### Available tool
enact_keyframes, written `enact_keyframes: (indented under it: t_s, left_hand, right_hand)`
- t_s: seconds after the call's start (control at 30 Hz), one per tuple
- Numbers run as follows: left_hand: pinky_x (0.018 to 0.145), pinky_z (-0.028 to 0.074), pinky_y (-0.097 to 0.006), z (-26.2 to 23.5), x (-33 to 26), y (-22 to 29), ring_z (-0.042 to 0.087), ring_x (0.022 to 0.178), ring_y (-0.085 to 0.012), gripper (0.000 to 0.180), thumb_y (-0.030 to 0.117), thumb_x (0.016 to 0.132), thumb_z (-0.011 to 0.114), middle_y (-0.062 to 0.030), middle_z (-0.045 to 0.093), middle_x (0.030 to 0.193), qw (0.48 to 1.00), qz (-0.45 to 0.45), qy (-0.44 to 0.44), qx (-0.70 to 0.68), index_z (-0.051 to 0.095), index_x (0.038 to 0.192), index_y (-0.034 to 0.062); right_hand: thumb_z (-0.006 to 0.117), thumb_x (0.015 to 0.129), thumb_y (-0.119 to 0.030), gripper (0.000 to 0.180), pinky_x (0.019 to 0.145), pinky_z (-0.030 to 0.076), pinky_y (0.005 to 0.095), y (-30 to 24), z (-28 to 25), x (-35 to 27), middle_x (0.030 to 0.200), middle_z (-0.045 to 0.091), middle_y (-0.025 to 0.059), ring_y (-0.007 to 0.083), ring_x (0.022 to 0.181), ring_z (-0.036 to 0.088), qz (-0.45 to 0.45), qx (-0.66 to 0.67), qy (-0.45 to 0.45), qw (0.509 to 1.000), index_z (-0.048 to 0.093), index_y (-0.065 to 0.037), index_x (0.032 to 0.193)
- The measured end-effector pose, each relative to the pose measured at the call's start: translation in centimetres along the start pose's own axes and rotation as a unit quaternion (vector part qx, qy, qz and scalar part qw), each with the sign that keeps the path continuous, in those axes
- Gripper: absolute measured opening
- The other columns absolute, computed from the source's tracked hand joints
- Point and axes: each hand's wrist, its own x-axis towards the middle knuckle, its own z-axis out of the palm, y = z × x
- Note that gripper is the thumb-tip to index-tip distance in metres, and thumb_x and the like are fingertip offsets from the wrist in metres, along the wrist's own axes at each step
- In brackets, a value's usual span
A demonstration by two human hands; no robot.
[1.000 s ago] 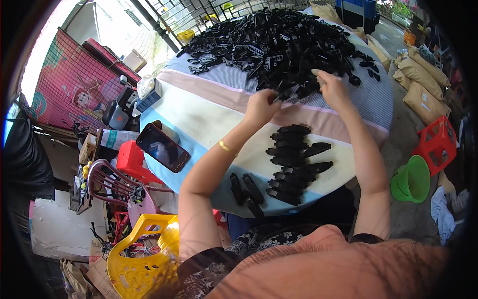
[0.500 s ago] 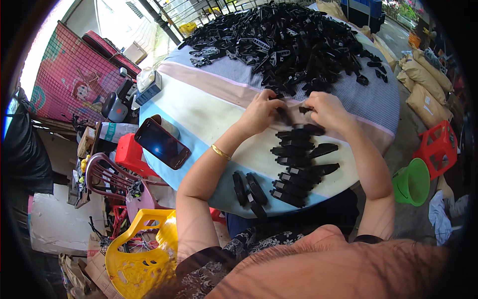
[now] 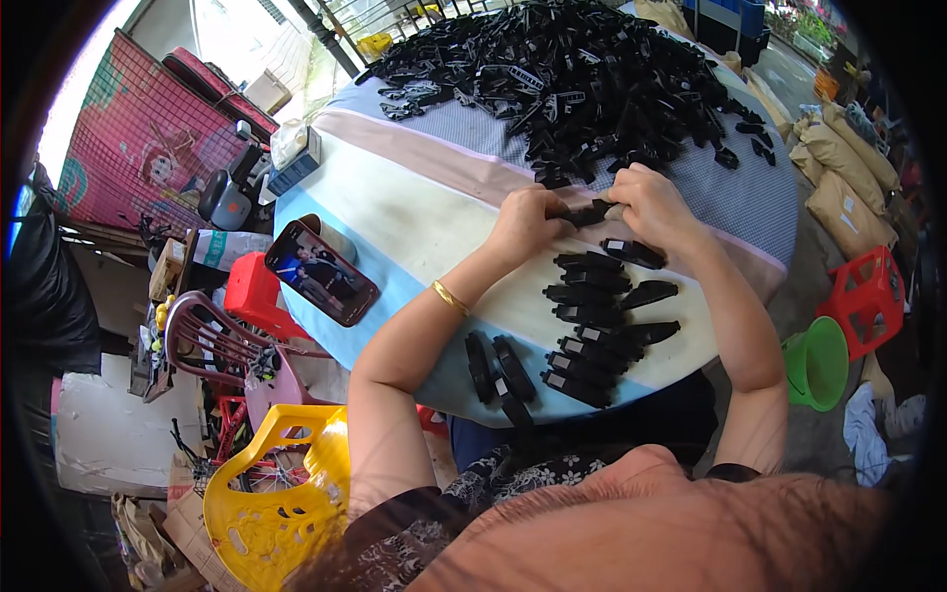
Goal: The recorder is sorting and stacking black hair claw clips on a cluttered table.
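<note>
My left hand [image 3: 528,223] and my right hand [image 3: 649,205] are both closed on a small black plastic part [image 3: 590,213], one at each end. The fingers cover much of it, so its exact shape cannot be made out. Just below my hands lies a single black plastic piece [image 3: 633,254]. Nearer to me, similar black pieces [image 3: 584,296] form a loose column, with a few sticking out to its right. Three more black pieces [image 3: 511,371] rest at the table's near edge, left of that column. Beyond my hands spreads a large heap of loose black parts [image 3: 582,84].
A striped cloth covers the round table [image 3: 395,212]. On its left, a lit phone [image 3: 321,273] leans against a roll-shaped object [image 3: 338,243], near a tissue box [image 3: 295,163]. Around it stand a yellow chair [image 3: 266,513], a red stool [image 3: 865,296], a green bucket [image 3: 817,363] and brown sacks [image 3: 838,183].
My hands, apart before with separate dark bits, now meet at one black part. My left hand has turned slightly inward. The phone screen has gone from dark to a bright picture.
</note>
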Motion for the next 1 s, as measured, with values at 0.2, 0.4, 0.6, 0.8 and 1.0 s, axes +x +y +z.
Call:
enact_keyframes:
  t_s: [0.2,0.4,0.6,0.8,1.0]
  left_hand:
    - [0.066,0.048,-0.037,-0.2,0.0,0.2,0.060,0.069,-0.0290,0.019,0.009,0.059,0.073,-0.0138,0.060,0.075,0.999,0.001,-0.006,0.037,0.069,0.075,0.0007]
    - [0.065,0.047,-0.037,0.4,0.0,0.6,0.059,0.069,-0.0298,0.019,0.010,0.060,0.073,-0.0139,0.060,0.075,0.998,0.049,-0.003,0.036,0.067,0.075,-0.0002]
    - [0.063,0.046,-0.033,-0.8,-0.3,1.5,0.059,0.068,-0.0222,0.024,0.013,0.066,0.076,-0.0116,0.060,0.075,0.985,0.062,-0.156,0.032,0.065,0.081,-0.0012]
    - [0.067,0.049,-0.036,0.4,4.8,1.8,0.061,0.072,-0.0304,0.021,0.023,0.074,0.066,-0.0141,0.063,0.077,0.964,0.188,-0.122,0.140,0.068,0.085,0.0048]
    - [0.073,0.048,-0.041,6.8,10.2,2.4,0.059,0.082,-0.0332,0.026,0.020,0.068,0.068,-0.0170,0.061,0.083,0.957,0.187,0.043,0.219,0.064,0.086,0.0013]
  right_hand:
    - [0.056,0.066,0.002,0.017,0.070,0.046,0.0370,0.5,0.5,0.3,0.076,0.057,0.0101,0.0271,0.080,0.053,-0.029,0.023,-0.016,0.999,0.066,0.000,0.080]
    - [0.061,0.063,-0.002,0.017,0.070,0.046,0.0380,-0.7,1.7,0.9,0.077,0.057,0.0127,0.0298,0.080,0.054,-0.035,0.016,-0.057,0.998,0.066,-0.002,0.079]
    - [0.061,0.069,-0.007,0.011,0.060,0.047,0.0350,1.8,0.7,0.5,0.072,0.063,0.0144,0.0298,0.066,0.060,0.077,0.264,-0.050,0.960,0.065,0.000,0.076]
    - [0.056,0.073,-0.006,0.019,0.067,0.049,0.0362,4.5,-3.9,-0.3,0.084,0.065,0.0135,0.0294,0.078,0.063,0.283,0.000,0.068,0.957,0.066,-0.005,0.090]
    - [0.050,0.064,0.010,0.030,0.072,0.046,0.0304,6.5,-1.9,-0.9,0.090,0.062,0.0123,0.0239,0.080,0.059,0.095,0.019,0.060,0.993,0.063,-0.001,0.090]
